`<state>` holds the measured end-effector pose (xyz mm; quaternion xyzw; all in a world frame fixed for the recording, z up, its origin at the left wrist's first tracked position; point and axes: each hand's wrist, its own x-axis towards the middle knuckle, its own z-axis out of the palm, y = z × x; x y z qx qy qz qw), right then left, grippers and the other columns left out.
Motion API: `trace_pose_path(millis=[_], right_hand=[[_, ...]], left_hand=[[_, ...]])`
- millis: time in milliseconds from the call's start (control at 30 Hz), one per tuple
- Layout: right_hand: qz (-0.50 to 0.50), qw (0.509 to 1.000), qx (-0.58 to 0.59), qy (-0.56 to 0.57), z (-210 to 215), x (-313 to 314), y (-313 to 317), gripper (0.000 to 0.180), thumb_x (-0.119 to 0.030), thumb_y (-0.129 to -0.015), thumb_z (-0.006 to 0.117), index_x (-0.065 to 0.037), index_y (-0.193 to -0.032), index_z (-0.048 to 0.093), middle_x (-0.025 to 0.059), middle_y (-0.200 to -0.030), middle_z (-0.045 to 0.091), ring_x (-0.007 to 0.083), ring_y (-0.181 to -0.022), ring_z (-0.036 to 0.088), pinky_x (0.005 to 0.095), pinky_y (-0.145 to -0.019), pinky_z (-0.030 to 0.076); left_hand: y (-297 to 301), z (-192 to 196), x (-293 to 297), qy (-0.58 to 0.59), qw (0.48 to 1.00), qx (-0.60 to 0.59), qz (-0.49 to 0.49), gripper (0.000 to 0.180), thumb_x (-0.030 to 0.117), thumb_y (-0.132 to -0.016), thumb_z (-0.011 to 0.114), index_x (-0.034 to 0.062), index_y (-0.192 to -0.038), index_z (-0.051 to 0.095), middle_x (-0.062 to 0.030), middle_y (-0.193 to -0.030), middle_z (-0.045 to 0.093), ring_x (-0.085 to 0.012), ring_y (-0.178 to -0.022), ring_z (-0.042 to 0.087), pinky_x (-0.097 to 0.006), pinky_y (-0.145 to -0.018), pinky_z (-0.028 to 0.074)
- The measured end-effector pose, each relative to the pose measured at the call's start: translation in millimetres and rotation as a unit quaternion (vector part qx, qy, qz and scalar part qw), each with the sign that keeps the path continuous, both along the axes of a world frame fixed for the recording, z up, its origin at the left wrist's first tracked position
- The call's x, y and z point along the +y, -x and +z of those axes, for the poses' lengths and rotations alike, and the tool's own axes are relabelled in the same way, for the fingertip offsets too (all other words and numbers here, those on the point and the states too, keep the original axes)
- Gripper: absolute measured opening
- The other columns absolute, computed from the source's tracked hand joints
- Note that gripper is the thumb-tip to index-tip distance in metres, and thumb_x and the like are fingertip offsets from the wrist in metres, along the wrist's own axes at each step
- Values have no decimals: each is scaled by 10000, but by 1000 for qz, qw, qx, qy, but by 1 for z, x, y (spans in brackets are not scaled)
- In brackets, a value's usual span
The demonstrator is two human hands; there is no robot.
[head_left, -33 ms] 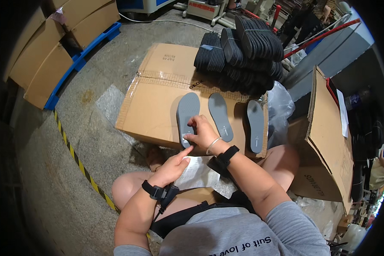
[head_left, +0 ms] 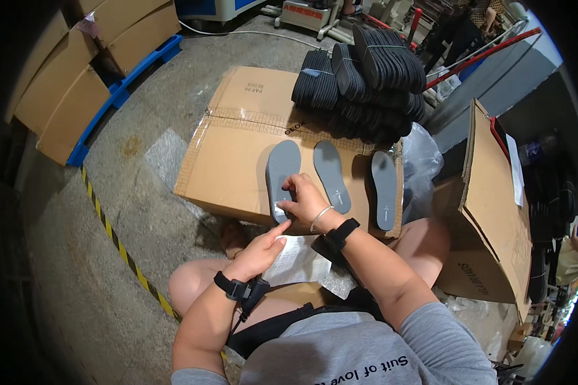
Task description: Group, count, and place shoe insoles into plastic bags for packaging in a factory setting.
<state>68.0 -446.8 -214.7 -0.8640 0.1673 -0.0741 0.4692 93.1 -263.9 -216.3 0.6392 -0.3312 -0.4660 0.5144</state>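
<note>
A stack of grey insoles (head_left: 284, 157) lies on the cardboard box (head_left: 218, 147) in front of me. My right hand (head_left: 307, 200) bends over its heel end, fingers curled and thumb pressed down. A small shiny, clear patch (head_left: 279, 212) shows by the thumb; whether the fingers grip it is hidden. My left hand (head_left: 258, 252) reaches to the heel's near edge with its index finger stretched out, holding nothing visible. To the right lie another grey insole (head_left: 331, 176) and a further insole pile (head_left: 383, 186). Below my hands, a white printed sheet (head_left: 295, 262) rests across my lap.
Bundled dark insoles (head_left: 366, 83) are heaped on the box's far right. An opened carton (head_left: 494, 224) stands at my right, beside clear plastic bags (head_left: 420, 160). Cartons on a blue pallet (head_left: 122, 96) stand far left. Yellow-black tape (head_left: 119, 244) runs along the floor.
</note>
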Motion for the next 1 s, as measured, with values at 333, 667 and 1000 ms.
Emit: trace_pose_path(millis=[333, 667, 1000], right_hand=[[-29, 980, 67, 184, 14, 24, -2, 448, -207, -633, 717, 28, -947, 501, 234, -993, 468, 386, -990, 459, 405, -836, 439], [-72, 948, -18, 310, 35, -23, 57, 320, -225, -720, 675, -13, -916, 538, 163, -909, 512, 322, -908, 464, 381, -802, 397], [65, 992, -61, 91, 20, 18, 85, 185, -176, -734, 650, -67, -880, 623, 86, -828, 625, 278, -813, 543, 371, -779, 404]], left_hand=[[1, -16, 1, -65, 998, -1, 3, 218, 154, -932, 435, 8, -1084, 494, -11, -938, 547, -68, -849, 490, -234, -763, 417], [-4, 8, -1, 3, 952, 289, 106, 70, 124, -882, 522, 61, -854, 507, -5, -815, 564, -81, -739, 520, -254, -696, 432], [-6, 5, -3, 49, 895, 429, 115, 116, 124, -883, 516, 26, -940, 537, -62, -887, 595, -144, -838, 591, -294, -758, 482]])
